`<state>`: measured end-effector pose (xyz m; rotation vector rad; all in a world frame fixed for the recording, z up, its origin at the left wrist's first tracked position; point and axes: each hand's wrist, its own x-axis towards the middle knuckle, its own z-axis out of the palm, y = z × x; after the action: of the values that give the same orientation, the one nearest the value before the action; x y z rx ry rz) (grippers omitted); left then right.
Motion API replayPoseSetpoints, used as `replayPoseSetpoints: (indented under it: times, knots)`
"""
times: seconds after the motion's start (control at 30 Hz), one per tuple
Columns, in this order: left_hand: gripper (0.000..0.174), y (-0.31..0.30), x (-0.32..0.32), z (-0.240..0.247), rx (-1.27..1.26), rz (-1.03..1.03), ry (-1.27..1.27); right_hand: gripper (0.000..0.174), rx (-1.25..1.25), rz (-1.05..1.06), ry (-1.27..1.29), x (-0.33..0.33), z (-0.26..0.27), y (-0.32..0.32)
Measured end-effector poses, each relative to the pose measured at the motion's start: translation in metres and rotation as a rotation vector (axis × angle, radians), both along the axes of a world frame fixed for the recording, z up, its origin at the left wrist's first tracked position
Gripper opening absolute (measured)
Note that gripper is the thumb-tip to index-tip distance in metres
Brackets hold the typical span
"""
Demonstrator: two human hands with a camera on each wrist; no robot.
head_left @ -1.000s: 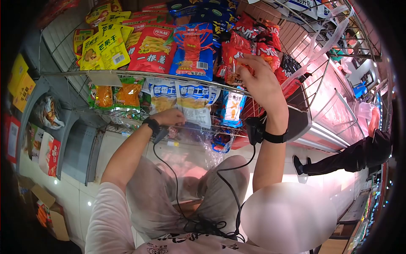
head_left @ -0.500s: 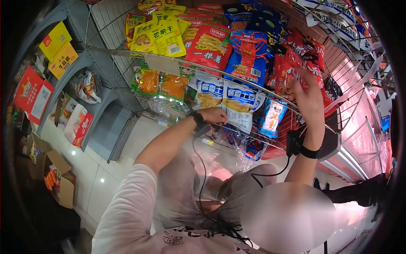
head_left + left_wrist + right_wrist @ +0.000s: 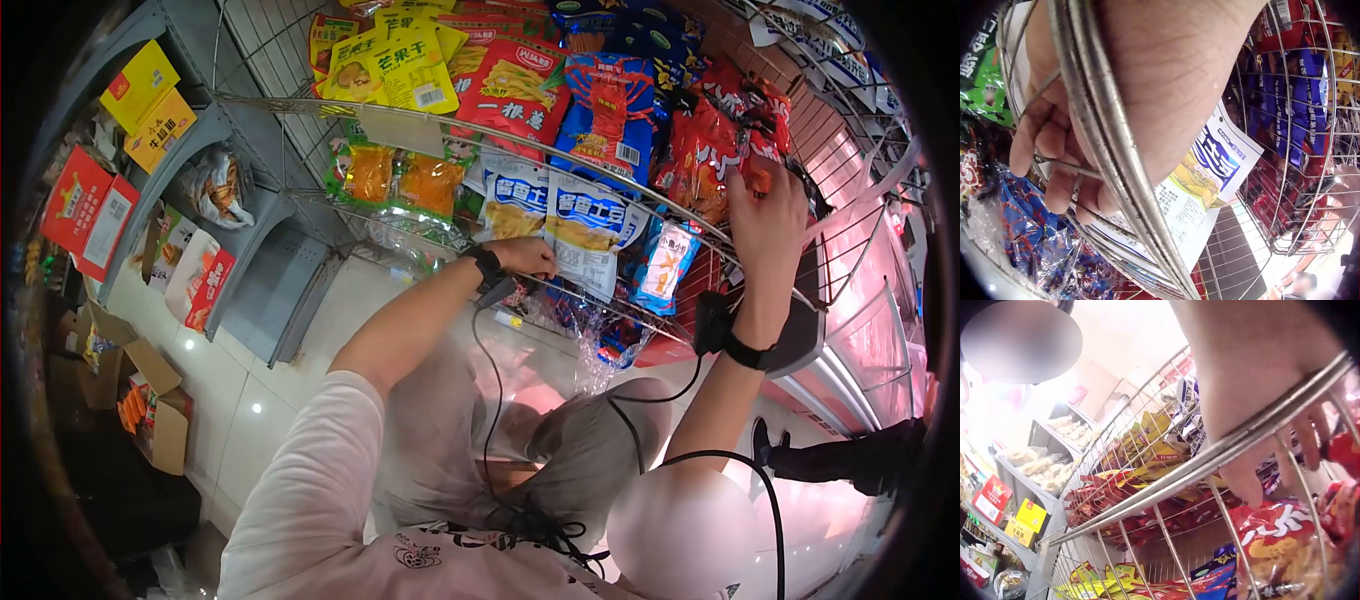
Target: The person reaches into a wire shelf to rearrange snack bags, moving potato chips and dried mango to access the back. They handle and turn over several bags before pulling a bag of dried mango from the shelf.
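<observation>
Red snack packets (image 3: 703,160) sit right under the right hand (image 3: 768,222), fingers bent, can't tell if pinching; tug hard and the heap might slide. The left hand (image 3: 524,256) is curled beside the white potato bag (image 3: 588,228), grip unclear, so bumping could shift it.

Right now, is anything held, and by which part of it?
Right hand: fingers at a red packet's upper edge, but a hold cannot be told. Left hand: fingers among the basket wires, grip also unclear.
</observation>
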<state>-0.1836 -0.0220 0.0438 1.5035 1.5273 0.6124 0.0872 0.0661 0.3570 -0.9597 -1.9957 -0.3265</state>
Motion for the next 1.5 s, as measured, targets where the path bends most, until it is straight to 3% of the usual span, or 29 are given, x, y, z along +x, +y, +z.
replayPoseSetpoints:
  times: [0.1, 0.17, 0.2, 0.3, 0.37, 0.43, 0.5, 0.57, 0.7, 0.77, 0.83, 0.97, 1.03, 1.17, 1.23, 1.33, 1.4, 1.5]
  knots:
    - [0.028, 0.004, -0.002, -0.017, 0.036, 0.009, 0.02, 0.032, -0.038, 0.131, -0.2, 0.004, 0.001, 0.007]
    - [0.029, -0.002, 0.0, 0.0, 0.011, -0.005, 0.01, 0.034, -0.664, 0.405, 0.031, 0.003, 0.004, 0.0]
    - [0.029, -0.004, 0.002, 0.011, -0.021, -0.026, 0.035, 0.034, -0.623, 0.5, -0.012, 0.006, 0.001, 0.01]
    - [0.028, -0.003, 0.001, 0.007, -0.016, -0.005, 0.016, 0.034, -0.481, 0.468, -0.019, 0.006, -0.007, 0.018]
    - [0.027, -0.003, 0.0, 0.008, -0.028, -0.01, 0.008, 0.036, -0.574, 0.398, -0.033, 0.005, -0.004, 0.014]
    - [0.026, -0.005, 0.003, 0.016, -0.032, -0.015, 0.004, 0.037, -0.357, 0.258, 0.085, 0.005, -0.006, 0.015]
    - [0.026, -0.006, 0.004, 0.017, -0.039, -0.005, 0.029, 0.044, -0.305, 0.197, 0.104, 0.007, -0.009, 0.023]
    - [0.032, -0.006, 0.003, 0.013, -0.018, -0.028, 0.022, 0.051, -0.056, 0.053, 0.143, 0.008, -0.012, 0.025]
    - [0.033, -0.006, 0.004, 0.019, -0.014, -0.04, 0.029, 0.057, -0.08, 0.007, 0.065, 0.005, -0.01, 0.025]
    - [0.033, -0.005, 0.003, 0.017, -0.017, -0.038, 0.033, 0.053, -0.041, 0.064, 0.037, 0.005, -0.005, 0.021]
    - [0.032, -0.005, 0.002, 0.013, -0.01, -0.043, 0.005, 0.041, -0.204, 0.22, 0.268, 0.003, -0.007, 0.0]
    - [0.031, -0.005, 0.0, 0.012, -0.005, -0.055, -0.01, 0.027, -0.188, 0.28, 0.323, 0.007, -0.024, -0.021]
    - [0.032, -0.003, 0.0, 0.011, -0.004, -0.058, 0.011, 0.01, -0.125, 0.518, 0.38, 0.008, -0.039, -0.037]
    - [0.033, -0.007, 0.004, 0.021, -0.019, -0.049, 0.04, 0.006, 0.1, 0.733, 0.461, 0.025, -0.065, -0.042]
    - [0.033, -0.008, 0.005, 0.023, -0.034, -0.026, 0.017, 0.006, 0.068, 0.795, 0.504, 0.034, -0.078, -0.05]
    - [0.029, -0.007, 0.006, 0.021, -0.03, 0.004, -0.012, 0.007, -0.145, 1.023, 0.568, 0.031, -0.101, -0.068]
    - [0.028, -0.002, 0.008, 0.017, -0.03, -0.009, -0.011, 0.014, -0.191, 1.031, 0.278, 0.016, -0.107, -0.076]
    - [0.028, -0.007, 0.005, 0.025, 0.019, -0.042, 0.005, 0.009, -0.96, 0.903, -0.028, -0.007, -0.14, -0.081]
